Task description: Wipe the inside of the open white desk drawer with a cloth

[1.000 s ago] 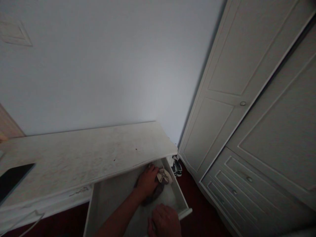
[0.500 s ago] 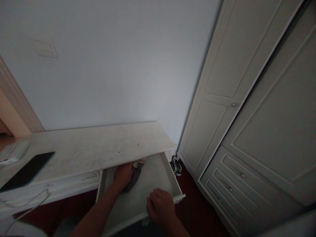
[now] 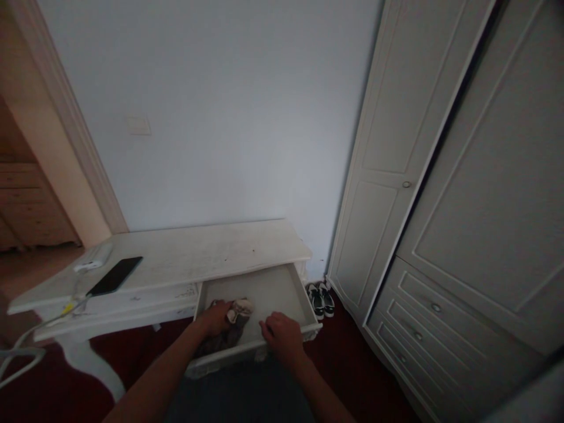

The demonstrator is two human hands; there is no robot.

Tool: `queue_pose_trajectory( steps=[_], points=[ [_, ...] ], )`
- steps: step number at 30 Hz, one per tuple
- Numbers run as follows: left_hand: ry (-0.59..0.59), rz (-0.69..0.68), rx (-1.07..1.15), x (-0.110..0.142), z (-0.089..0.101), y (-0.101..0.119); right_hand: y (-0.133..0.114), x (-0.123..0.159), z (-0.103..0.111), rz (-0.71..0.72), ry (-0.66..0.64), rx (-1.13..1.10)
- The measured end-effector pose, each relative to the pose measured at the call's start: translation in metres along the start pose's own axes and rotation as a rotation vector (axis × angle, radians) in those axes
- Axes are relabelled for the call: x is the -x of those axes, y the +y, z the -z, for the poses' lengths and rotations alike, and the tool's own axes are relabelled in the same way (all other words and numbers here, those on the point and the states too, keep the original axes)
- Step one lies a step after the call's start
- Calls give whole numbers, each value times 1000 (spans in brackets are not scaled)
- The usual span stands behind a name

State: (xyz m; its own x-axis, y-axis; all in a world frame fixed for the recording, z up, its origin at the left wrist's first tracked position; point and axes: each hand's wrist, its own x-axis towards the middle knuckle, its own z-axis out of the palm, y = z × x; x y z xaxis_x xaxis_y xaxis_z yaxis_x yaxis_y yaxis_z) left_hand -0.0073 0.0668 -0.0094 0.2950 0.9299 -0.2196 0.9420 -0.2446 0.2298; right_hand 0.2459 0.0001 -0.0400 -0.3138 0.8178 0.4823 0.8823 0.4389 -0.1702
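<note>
A white desk (image 3: 247, 241) has its drawer (image 3: 275, 294) pulled out toward me. Inside the drawer, at its left side, lies a crumpled cloth (image 3: 238, 323), dark greyish brown with a beige part. My left hand (image 3: 215, 317) is closed on this cloth, low near the drawer bottom; its fingertips are partly hidden. My right hand (image 3: 282, 332) lies over the drawer's front edge with curled fingers, the thumb toward the inside. The drawer's right side holds nothing visible.
A dark phone (image 3: 115, 276) and a white device (image 3: 94, 257) lie on the desk's left end, with a white cable (image 3: 26, 335) hanging there. Sneakers (image 3: 321, 299) stand on the dark red floor. A tall white wardrobe (image 3: 374, 235) rises at the right; a doorway is at far left.
The view has shifted, so the desk's left end and doorway show more. My left hand and the cloth have moved toward the drawer's front. My right hand stays at the front edge.
</note>
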Motion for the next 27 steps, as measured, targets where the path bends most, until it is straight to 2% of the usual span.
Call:
queue_pose_trajectory(
  steps=[4, 7, 12, 14, 16, 20, 22, 24, 25, 27],
  points=[
    [-87, -120, 0, 17, 3, 13, 1, 2, -9, 6, 102, -10],
    [-60, -149, -32, 19, 2, 28, 0, 2, -18, 15, 172, -31],
    [-28, -249, -111, 7, -7, 58, 1, 5, -22, 8, 241, -54],
    [-26, -279, -153, 6, -3, 66, 1, 7, -20, 14, 252, -47],
    [-18, -284, -192, 10, 10, 67, 2, 8, -19, 29, 260, -32],
    [74, -217, -243, 35, 53, 45, 1, 9, -19, 42, 288, -12],
    [170, -76, -263, 53, 66, 24, 0, 9, -20, 32, 308, -8],
    [254, 62, -259, 68, 63, 1, -2, 8, -21, 18, 323, -5],
    [277, 146, -252, 74, 56, -9, -3, 8, -21, 10, 329, -6],
    [307, 230, -190, 81, 37, -25, -5, 9, -20, -6, 340, -19]
  ],
)
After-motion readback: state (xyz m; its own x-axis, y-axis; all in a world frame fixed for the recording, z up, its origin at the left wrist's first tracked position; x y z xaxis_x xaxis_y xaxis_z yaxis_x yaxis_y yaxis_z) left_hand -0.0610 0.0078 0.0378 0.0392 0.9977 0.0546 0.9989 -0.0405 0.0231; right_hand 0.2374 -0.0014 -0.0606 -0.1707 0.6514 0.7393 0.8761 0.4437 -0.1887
